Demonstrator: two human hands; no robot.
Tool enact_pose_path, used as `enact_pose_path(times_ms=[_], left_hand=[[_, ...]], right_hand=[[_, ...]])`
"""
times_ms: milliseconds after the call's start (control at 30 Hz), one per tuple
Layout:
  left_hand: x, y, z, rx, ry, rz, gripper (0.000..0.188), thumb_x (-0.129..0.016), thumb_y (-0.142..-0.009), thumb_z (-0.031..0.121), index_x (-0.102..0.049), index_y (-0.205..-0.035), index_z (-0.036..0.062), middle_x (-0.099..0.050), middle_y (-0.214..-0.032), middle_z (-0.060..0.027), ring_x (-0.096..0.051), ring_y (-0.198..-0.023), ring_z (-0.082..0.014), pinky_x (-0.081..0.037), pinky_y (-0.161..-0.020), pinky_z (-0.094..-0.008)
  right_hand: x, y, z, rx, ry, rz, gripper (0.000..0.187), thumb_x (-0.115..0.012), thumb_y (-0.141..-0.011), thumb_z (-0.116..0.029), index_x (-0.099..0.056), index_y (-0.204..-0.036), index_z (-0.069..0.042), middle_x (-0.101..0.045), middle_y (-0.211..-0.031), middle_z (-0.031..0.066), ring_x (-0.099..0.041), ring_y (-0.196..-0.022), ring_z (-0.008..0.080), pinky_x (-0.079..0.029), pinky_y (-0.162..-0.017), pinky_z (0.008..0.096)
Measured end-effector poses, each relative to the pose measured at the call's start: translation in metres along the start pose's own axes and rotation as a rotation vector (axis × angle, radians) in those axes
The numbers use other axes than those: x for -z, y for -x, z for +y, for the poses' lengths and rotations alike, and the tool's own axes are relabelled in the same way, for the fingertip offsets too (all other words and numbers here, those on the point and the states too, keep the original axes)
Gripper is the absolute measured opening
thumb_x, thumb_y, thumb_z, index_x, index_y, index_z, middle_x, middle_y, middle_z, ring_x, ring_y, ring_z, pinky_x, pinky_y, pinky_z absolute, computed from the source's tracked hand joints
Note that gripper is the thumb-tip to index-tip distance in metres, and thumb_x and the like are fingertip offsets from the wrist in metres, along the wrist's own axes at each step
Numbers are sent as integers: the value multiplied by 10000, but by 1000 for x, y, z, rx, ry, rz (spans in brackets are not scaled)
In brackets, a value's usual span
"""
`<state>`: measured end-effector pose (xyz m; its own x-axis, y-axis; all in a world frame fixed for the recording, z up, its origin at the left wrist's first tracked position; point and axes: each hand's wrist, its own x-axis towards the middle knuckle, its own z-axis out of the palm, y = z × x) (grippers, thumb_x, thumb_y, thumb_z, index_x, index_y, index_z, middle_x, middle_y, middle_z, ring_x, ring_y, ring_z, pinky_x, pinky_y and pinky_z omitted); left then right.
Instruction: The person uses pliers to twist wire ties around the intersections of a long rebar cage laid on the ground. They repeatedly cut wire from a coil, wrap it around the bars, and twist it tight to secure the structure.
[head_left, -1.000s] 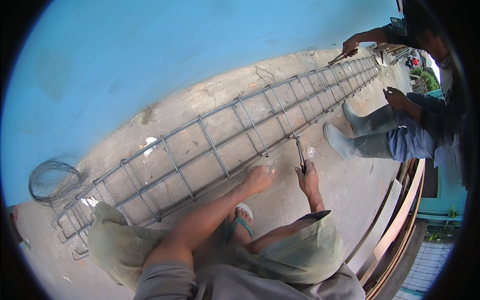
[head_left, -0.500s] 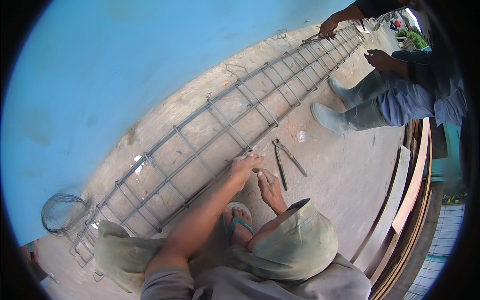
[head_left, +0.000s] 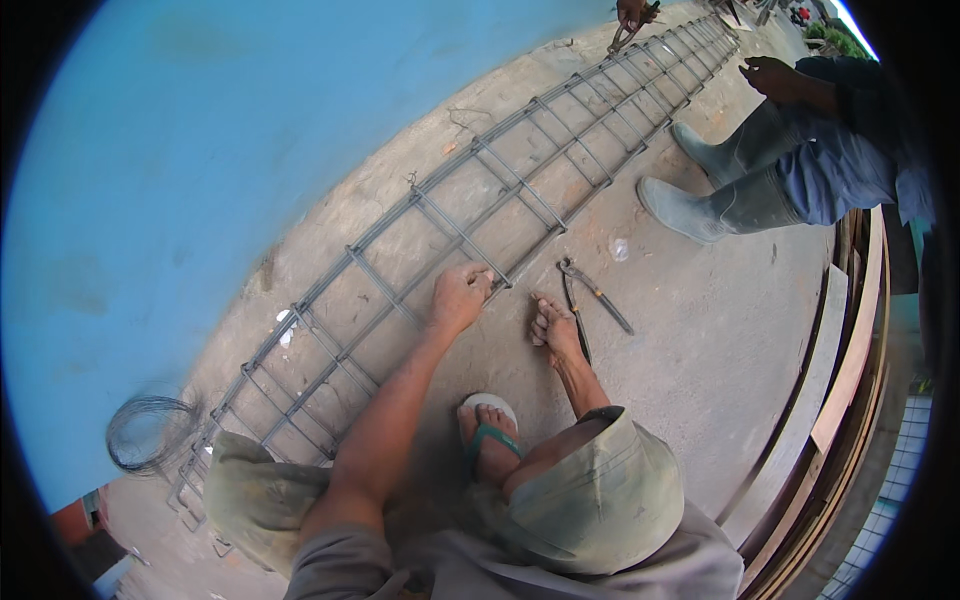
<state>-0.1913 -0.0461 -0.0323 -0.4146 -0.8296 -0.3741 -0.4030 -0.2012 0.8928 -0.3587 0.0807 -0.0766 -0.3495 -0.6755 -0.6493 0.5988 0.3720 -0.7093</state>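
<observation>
The fingers of the left hand (head_left: 460,298) are bent and nearly together at the near edge of the steel cage (head_left: 520,184); whether they pinch a bit of wire, I cannot tell. Apart from it, at about four o'clock, the right hand (head_left: 553,327) has its fingers curled loosely in, well short of spread, their contents too small to make out. The pincers (head_left: 600,297) lie open on the floor, just beside the right hand toward two o'clock. A second ago the right hand held them against the cage; half a second ago the hands were close together. Now they are apart, so the work seems to have passed from tool to bare fingers.

The cage runs along the floor from eight o'clock to between one and two. Near its lower end lies a wire coil (head_left: 118,455); a co-worker's boots (head_left: 690,212) stand toward two o'clock.
</observation>
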Motion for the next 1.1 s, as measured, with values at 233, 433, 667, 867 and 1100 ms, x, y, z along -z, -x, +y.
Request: enact_pose_path(times_ms=[233, 433, 667, 867, 1100], left_hand=[[-27, -28, 13, -203, -420, 109, 338, -621, -906, 257, -687, -973, -67, -672, -829, -259, -663, -749, -375, -500, -684, -429], [-36, -13, 28, -202, -423, 41, 327, -570, -932, 272, -690, -922, -32, -669, -880, -251, -640, -803, -422, -495, -726, -460], [-44, 32, -14, -424, -331, 48, 279, -546, -936, 159, -658, -1118, -21, -668, -1025, -218, -648, -935, -380, -512, -808, -419], [-58, 44, -19, -354, -102, 37, 295, -598, -884, 140, -657, -1122, -23, -674, -1040, -210, -656, -948, -370, -513, -841, -402], [-46, 38, -22, -298, -476, -23, 216, -551, -852, 81, -666, -1005, -20, -671, -968, -219, -650, -933, -382, -507, -828, -454]], right_hand=[[-19, -40, 0, -203, -349, -431, 109, -471, -1024, -173, -547, -1054, -101, -313, -586, -68, -300, -449, 58, -291, -420, 231], [-22, -34, -9, -206, -224, -426, 108, -458, -1032, -174, -548, -1037, -116, -336, -630, -76, -305, -485, 50, -291, -442, 227], [-15, -24, -19, -138, 252, -315, 316, -495, -1007, -151, -577, -1297, -54, -442, -685, -68, -347, -533, 53, -307, -463, 228], [-9, -40, -24, 90, 692, -333, 339, -530, -974, -168, -608, -1249, 14, -633, -822, 42, -569, -688, 151, -474, -630, 288], [-11, -36, -50, 337, 1016, -434, 426, -533, -972, -313, -618, -1200, 37, -662, -1153, 219, -622, -1069, 299, -451, -941, 355]])
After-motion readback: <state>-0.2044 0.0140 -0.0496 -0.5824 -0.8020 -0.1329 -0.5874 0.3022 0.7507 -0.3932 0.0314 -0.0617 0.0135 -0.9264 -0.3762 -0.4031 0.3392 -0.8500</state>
